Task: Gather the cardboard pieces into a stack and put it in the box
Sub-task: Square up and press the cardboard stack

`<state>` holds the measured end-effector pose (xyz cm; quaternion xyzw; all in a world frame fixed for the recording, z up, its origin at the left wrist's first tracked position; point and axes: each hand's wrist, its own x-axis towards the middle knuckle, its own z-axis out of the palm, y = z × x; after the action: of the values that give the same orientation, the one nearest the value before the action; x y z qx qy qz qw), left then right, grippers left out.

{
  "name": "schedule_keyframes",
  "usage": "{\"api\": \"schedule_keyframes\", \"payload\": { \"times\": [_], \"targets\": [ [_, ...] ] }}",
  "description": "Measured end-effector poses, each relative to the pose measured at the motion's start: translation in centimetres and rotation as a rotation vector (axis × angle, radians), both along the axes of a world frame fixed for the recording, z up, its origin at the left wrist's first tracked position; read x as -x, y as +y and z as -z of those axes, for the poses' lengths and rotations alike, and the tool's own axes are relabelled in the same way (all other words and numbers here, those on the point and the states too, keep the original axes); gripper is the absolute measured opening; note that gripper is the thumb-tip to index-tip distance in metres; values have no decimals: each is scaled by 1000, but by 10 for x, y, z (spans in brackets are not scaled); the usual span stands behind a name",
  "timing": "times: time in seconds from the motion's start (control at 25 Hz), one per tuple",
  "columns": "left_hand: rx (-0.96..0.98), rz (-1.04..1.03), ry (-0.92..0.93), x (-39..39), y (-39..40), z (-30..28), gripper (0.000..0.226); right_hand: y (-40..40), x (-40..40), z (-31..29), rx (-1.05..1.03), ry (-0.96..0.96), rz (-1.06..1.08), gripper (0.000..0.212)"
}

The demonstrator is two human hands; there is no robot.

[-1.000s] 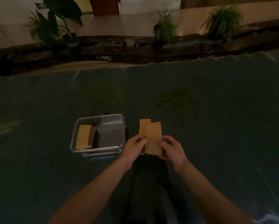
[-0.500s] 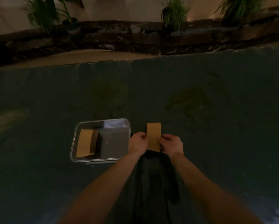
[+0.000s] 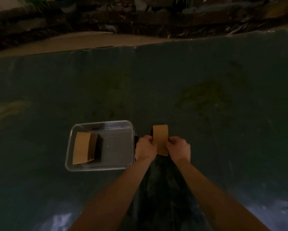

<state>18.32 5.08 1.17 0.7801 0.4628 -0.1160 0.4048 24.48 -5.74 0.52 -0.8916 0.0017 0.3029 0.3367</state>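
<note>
I hold a small stack of brown cardboard pieces [image 3: 160,137] upright between both hands, its edges lined up. My left hand [image 3: 145,147] pinches its left side and my right hand [image 3: 179,148] pinches its right side. A clear plastic box [image 3: 100,167] sits on the dark surface just left of my left hand. Inside it, another stack of cardboard pieces [image 3: 82,148] lies against the left wall.
The dark green cloth-covered surface [image 3: 156,89] stretches all around. A flat sheet of cardboard [image 3: 73,42] lies along its far edge, with dark rocks and plants beyond. A dark strip of shadow runs between my forearms.
The two offset cardboard pieces have been squared into one aligned stack between my hands. The camera has tilted down, so the box and hands sit lower relative to the far edge.
</note>
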Motion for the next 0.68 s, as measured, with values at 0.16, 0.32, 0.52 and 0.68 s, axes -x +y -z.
{"api": "schedule_keyframes", "payload": {
  "times": [0.16, 0.32, 0.52, 0.68],
  "targets": [
    [-21, -9, -12, -4, 3, 12, 32, 0, -1, 9, -6, 41, 56, 45],
    [82, -89, -7, -10, 0, 18, 46, 9, -3, 9, -21, 124, 36, 64],
    [215, -234, -35, -12, 1, 22, 43, 10, -12, 7, -138, 327, 156, 75],
    [358, -321, -46, -5, 9, 18, 40, 11, -6, 2, -255, 462, 217, 71]
  ]
}}
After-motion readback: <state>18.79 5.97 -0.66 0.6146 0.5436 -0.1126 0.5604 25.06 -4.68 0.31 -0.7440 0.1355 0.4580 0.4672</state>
